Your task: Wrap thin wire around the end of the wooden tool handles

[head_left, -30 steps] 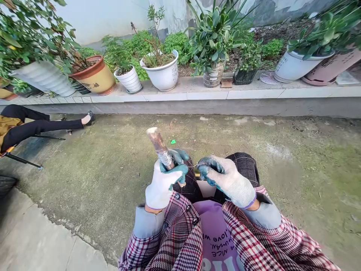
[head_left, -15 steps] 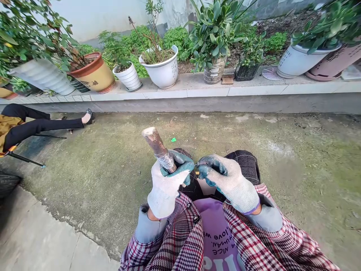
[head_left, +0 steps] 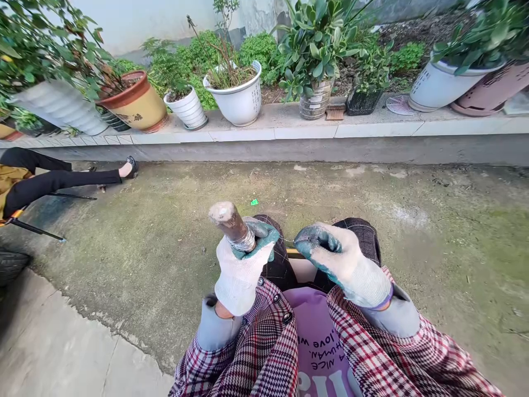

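Observation:
My left hand (head_left: 242, 263), in a white glove with green palm, is closed round a brown wooden stick (head_left: 226, 216) that points up and to the left. Silvery wire (head_left: 244, 241) is wound in tight coils about the stick just above my fingers. My right hand (head_left: 341, 262), gloved the same, is pinched shut on a thin strand of wire (head_left: 289, 241) that runs across to the coils. Both hands are above my knees in dark checked trousers (head_left: 363, 237).
Mossy concrete ground (head_left: 165, 237) lies in front. A raised ledge (head_left: 289, 129) along the back carries several potted plants, among them a white pot (head_left: 237, 99) and a yellow pot (head_left: 138, 105). At the left, another person's legs (head_left: 61, 176) stretch out by a chair frame (head_left: 37, 229).
The stick has tipped more towards me and its top has sunk lower. My right hand has moved a little to the right, pulling the wire strand. The view has shifted slightly.

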The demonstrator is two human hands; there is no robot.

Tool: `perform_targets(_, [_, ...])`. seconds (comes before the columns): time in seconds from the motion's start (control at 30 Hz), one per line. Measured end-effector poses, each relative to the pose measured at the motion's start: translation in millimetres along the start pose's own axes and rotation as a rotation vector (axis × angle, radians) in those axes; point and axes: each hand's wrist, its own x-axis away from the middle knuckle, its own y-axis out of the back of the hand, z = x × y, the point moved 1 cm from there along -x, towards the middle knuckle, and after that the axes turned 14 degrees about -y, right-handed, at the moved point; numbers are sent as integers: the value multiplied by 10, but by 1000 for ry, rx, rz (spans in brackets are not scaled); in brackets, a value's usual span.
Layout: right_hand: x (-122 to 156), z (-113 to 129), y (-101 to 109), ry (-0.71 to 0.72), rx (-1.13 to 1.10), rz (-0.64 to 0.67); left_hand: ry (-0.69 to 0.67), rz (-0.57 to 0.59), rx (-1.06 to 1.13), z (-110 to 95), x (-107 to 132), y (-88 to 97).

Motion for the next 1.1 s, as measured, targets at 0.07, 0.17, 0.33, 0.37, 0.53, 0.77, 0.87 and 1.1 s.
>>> perform_targets(0.07, [-44, -42, -20, -35, -91, 43, 9, -6, 65, -34, -41, -30])
perform_targets(0.17, [-75, -47, -60, -57, -125, 42, 74, -1, 197, -77, -101, -82])
perform_targets(0.33, [-19, 78, -67, 68, 61, -25, 157, 9, 242, -104, -152, -118])
perform_targets(0.37, [-8, 100, -61, 111, 123, -35, 166, 4, 244, -104, -154, -118])
perform_targets(0.53, [-9, 134, -58, 277, 349, -110, 232, -5, 233, -84, -143, -113])
perform_targets(0.77, [-2, 146, -117, 337, 489, -150, 259, 43, 354, -83, -151, -88])
perform_targets(0.87, [49, 165, -129, 327, 444, -115, 307, 93, 446, -75, -190, -103])
perform_targets(1.1, [81, 8, -141, 94, 162, -23, 371, 118, 471, 25, -249, -159])
